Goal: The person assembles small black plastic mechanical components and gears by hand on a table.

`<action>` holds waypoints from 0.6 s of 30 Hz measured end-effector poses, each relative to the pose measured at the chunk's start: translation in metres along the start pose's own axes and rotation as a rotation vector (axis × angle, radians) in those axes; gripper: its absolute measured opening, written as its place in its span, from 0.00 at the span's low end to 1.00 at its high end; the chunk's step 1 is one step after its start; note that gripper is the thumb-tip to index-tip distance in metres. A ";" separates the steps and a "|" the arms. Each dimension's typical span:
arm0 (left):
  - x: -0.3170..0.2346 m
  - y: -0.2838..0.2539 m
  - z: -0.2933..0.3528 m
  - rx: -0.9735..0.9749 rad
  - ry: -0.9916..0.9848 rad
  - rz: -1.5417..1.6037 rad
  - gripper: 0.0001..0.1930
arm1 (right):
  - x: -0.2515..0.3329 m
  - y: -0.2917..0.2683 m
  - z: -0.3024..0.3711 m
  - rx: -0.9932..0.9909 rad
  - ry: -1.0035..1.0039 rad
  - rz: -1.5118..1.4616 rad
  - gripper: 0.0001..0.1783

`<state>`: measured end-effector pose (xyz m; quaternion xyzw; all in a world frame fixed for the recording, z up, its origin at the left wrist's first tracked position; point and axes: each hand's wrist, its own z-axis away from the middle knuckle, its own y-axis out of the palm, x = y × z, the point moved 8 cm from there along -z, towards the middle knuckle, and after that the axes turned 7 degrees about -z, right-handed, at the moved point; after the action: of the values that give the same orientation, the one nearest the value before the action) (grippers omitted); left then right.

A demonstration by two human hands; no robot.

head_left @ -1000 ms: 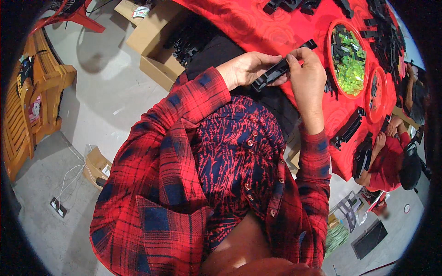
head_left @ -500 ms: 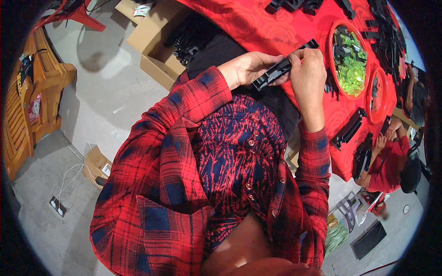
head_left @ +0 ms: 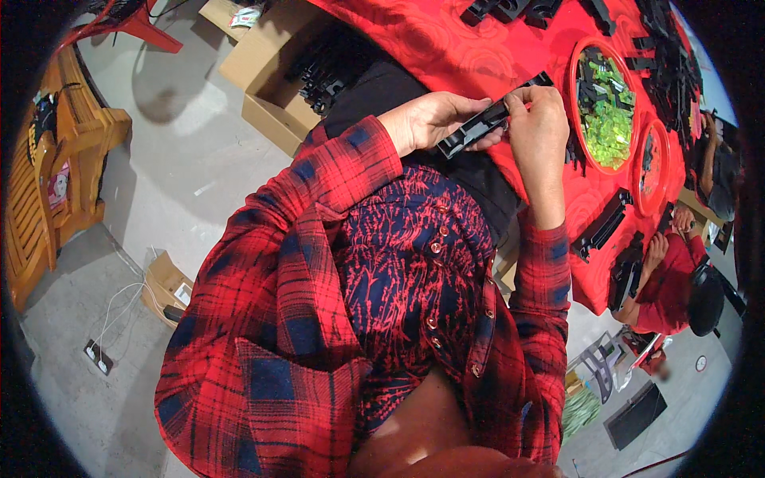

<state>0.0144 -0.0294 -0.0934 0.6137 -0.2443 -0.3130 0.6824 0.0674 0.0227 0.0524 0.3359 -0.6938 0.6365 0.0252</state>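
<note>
A long, narrow black plastic part (head_left: pixel 476 130) with a channel along it slants up and to the right over my lap. My left hand (head_left: pixel 422 122) is closed around its near end, thumb on the top side and fingertips showing beneath. My right hand (head_left: pixel 539 131) pinches at the part's middle with thumb and forefinger. Whether a small piece sits between those fingertips is hidden. Just right of it stands a red-rimmed basket (head_left: pixel 572 107) with yellow-green translucent pieces (head_left: pixel 607 131) and small black pieces.
A red patterned tablecloth (head_left: pixel 446 40) carries several black plastic parts (head_left: pixel 604 225). Beside the basket is a smaller red dish (head_left: pixel 663 179). An open cardboard box (head_left: pixel 275 119) of black parts stands left of the table. Co-workers (head_left: pixel 665 291) sit at right; a wooden bench (head_left: pixel 76 151) is far left.
My right hand has shifted slightly right along the part, uncovering more of its middle. The left hand holds its place. At right, a co-worker's hands have moved a little.
</note>
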 end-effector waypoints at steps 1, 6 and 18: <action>0.000 -0.001 0.000 -0.015 -0.004 -0.001 0.20 | 0.000 0.000 0.000 0.000 0.000 0.000 0.06; 0.000 -0.002 -0.001 0.074 -0.011 -0.004 0.19 | 0.005 0.000 0.001 -0.028 0.003 0.030 0.06; 0.001 -0.017 -0.007 0.062 -0.025 0.066 0.18 | 0.014 -0.001 0.006 -0.093 -0.047 0.081 0.06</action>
<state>0.0181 -0.0258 -0.1111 0.6220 -0.2825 -0.2902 0.6701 0.0596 0.0109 0.0584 0.3207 -0.7362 0.5960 -0.0011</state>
